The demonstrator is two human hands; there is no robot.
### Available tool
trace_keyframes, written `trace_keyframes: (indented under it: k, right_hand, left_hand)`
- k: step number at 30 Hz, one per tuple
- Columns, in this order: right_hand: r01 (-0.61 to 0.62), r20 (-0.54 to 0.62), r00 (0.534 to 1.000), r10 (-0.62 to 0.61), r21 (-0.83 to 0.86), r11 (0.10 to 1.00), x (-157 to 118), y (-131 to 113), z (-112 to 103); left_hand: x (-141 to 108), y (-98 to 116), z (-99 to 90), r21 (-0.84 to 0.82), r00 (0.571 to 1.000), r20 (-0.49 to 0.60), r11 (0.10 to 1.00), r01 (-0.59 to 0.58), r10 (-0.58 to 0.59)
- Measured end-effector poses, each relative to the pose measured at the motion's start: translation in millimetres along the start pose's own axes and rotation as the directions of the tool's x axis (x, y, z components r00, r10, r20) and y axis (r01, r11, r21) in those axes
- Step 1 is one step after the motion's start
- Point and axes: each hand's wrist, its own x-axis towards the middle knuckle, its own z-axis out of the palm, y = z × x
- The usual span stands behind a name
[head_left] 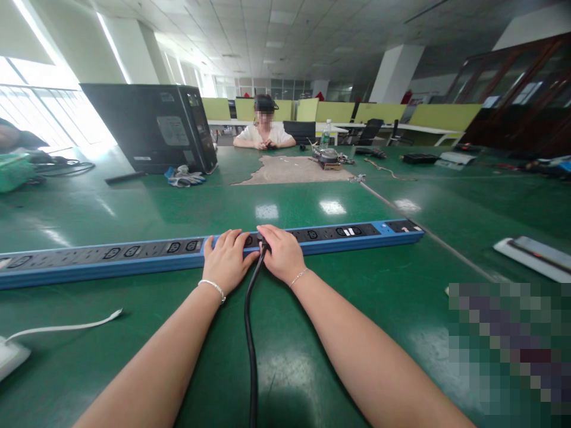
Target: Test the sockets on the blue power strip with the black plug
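Note:
A long blue power strip [357,239] with black sockets lies across the green table in front of me. My left hand [226,258] rests over its middle, fingers wrapped over the far edge and thumb toward the plug. In my right hand [282,252] is the black plug [262,239] of a power cord, held at a socket near the strip's middle. My fingers partly hide the plug, so I cannot tell how deep it sits. From it the black cord [252,333] runs down toward me between my forearms.
A black computer tower [151,128] stands back left, with gloves [184,176] beside it. Across the green table [178,205] sits a person [264,131]. A white cable [66,327] lies front left, a phone [544,252] at right. A bottle [326,134] stands farther back.

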Motion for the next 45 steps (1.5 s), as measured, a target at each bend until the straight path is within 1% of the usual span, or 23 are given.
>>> trace_keyframes:
  k: [4,8,12,16,23,28,31,35,37,39,40,42,44,45]
  right_hand:
    - [-0.043,0.046,0.998,0.044,-0.013,0.999,4.5,-1.4,-3.1]
    - [-0.047,0.086,0.995,0.046,0.007,0.999,8.4,-2.4,-7.2]
    - [-0.045,0.050,0.998,0.043,0.052,0.998,7.8,-1.3,-4.6]
    - [-0.070,0.011,0.997,0.070,0.001,0.998,3.8,-2.7,1.5]
    - [-0.183,0.026,0.982,0.185,-0.089,0.979,6.5,-6.4,0.8]
    - [-0.201,0.019,0.979,0.204,-0.104,0.974,8.0,-5.6,0.0]
    - [-0.214,0.038,0.975,0.219,-0.108,0.971,7.8,-6.0,-0.2]
    - [-0.228,0.033,0.972,0.231,-0.083,0.970,7.4,-9.1,-0.2]
    - [-0.236,0.020,0.971,0.237,-0.034,0.971,8.3,-9.0,0.0]
    - [-0.285,-0.012,0.958,0.287,0.089,0.954,10.9,-5.0,-0.5]
    - [-0.320,-0.041,0.943,0.331,0.172,0.932,12.9,-0.9,-1.0]
    - [-0.376,-0.121,0.890,0.440,0.355,0.856,17.5,10.9,-2.9]
    - [-0.351,-0.211,0.837,0.504,0.499,0.792,21.8,25.2,-5.0]
    - [-0.327,-0.234,0.814,0.532,0.574,0.751,23.5,32.2,-5.9]
  left_hand:
    - [-0.2,1.1,-0.4,-0.009,1.000,0.006,1.000,0.019,-0.019]
    - [-0.9,2.2,0.7,-0.012,0.999,0.008,0.999,0.035,-0.035]
    - [-1.2,4.1,3.0,-0.021,0.999,-0.014,0.999,0.044,-0.044]
    - [-1.7,5.1,5.8,-0.029,0.998,-0.042,0.999,0.045,-0.046]
    - [-1.2,3.9,7.2,-0.042,0.998,-0.047,0.998,0.048,-0.050]
    - [-0.6,5.4,6.1,-0.056,0.997,-0.038,0.996,0.064,-0.067]
    - [-0.2,6.6,5.1,-0.063,0.996,-0.026,0.995,0.083,-0.085]
    - [0.4,7.0,5.0,-0.072,0.995,-0.031,0.993,0.092,-0.095]
    - [0.6,6.9,5.2,-0.073,0.995,-0.034,0.993,0.092,-0.095]
    - [0.8,7.0,5.2,-0.072,0.995,-0.036,0.993,0.092,-0.095]
    - [0.9,7.2,5.0,-0.070,0.995,-0.035,0.993,0.094,-0.097]
    - [1.1,7.6,4.5,-0.067,0.994,-0.027,0.993,0.101,-0.103]
    - [1.2,7.9,3.8,-0.065,0.994,-0.016,0.992,0.109,-0.110]
    - [1.3,7.9,3.6,-0.065,0.994,-0.012,0.992,0.110,-0.111]
